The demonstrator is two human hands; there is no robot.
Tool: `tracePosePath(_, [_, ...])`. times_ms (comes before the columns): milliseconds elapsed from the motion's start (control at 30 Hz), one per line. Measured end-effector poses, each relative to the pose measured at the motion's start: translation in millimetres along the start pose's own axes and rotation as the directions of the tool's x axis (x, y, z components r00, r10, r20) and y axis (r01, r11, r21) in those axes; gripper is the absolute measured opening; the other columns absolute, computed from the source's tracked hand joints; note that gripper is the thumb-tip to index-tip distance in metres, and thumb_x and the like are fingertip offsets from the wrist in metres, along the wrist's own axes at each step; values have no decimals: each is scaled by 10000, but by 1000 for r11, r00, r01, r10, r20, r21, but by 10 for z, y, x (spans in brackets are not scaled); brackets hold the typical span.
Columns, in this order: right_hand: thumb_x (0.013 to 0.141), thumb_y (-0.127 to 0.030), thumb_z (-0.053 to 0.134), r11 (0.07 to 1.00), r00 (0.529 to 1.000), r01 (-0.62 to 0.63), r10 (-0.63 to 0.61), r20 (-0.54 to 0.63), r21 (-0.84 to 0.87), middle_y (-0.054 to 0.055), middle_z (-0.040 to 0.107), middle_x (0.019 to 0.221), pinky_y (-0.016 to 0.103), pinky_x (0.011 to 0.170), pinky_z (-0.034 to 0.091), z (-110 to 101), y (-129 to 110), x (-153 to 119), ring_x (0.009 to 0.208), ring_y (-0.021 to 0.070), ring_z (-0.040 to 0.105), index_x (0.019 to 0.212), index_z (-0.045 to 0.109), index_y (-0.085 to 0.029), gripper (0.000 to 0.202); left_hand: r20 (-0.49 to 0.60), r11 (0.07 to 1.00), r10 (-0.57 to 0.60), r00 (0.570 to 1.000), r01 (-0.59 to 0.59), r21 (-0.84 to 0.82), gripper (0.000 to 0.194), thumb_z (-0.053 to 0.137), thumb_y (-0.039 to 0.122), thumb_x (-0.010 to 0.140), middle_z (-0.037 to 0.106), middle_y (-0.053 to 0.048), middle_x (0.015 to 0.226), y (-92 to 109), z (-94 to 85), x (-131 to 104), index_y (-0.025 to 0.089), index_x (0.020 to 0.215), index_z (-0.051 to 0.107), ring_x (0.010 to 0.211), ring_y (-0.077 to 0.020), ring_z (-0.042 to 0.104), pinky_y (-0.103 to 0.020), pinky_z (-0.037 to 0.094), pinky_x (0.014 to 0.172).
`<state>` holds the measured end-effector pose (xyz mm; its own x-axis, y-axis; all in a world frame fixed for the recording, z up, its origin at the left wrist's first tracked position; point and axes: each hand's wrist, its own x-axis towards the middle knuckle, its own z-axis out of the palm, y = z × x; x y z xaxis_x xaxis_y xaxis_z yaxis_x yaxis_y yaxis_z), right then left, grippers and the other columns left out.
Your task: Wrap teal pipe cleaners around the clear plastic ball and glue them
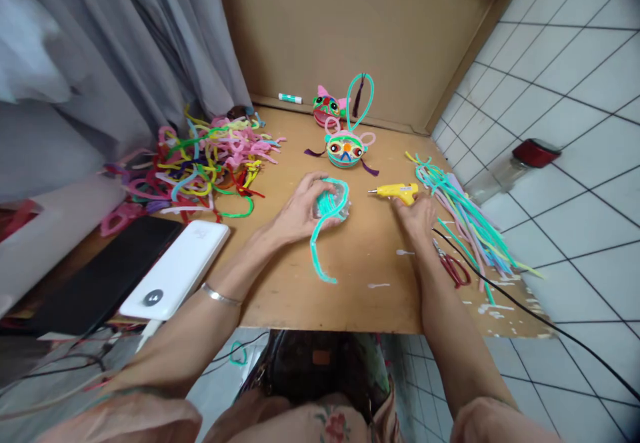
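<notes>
My left hand (300,208) is closed around a clear, rounded plastic piece (344,211) wrapped in turquoise pipe cleaner (327,204). One loose end of that pipe cleaner trails down over the table toward me. On the right, my right hand (417,216) grips the handle of a yellow hot glue gun (397,191). The gun's metal nozzle points left, toward the wrapped piece but apart from it. Behind them sits a finished-looking animal-face ornament (346,151) with pink ears, big eyes, purple tassels and a turquoise loop. A second, pink-eared ornament (326,111) stands farther back.
Loose coloured pipe cleaners (215,156) are heaped at left, near a white power bank (175,271) and a black slab (107,276). At right lie straight pipe cleaners (467,210), red-handled scissors (455,266) and a black cord (520,300). A glue stick (290,98) lies at the back.
</notes>
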<state>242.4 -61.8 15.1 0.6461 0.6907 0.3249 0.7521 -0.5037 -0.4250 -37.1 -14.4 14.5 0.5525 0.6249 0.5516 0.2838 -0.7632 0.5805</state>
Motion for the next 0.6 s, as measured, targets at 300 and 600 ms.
tracePosePath(300, [881,-399,591,962,983,177,-183,-12,-209,284,647,1180,550,970,428,-39,-55,-104,1155,402,577,1109,684,-49,428,-126,998,-34,992,41,52,661,798,419,677,570,-132,1326,27,114,6,233,1249,525,1288,-334,527,-519,404,1109])
tracePosePath(600, [772,-431,632,568,919,78,-359,161,819,12,676,729,316,698,505,-5,-600,-752,683,169,602,789,676,-200,236,-155,981,-175,972,186,60,966,875,424,553,420,-186,1487,-7,211,-3,194,1387,445,1409,-389,392,-562,349,1175])
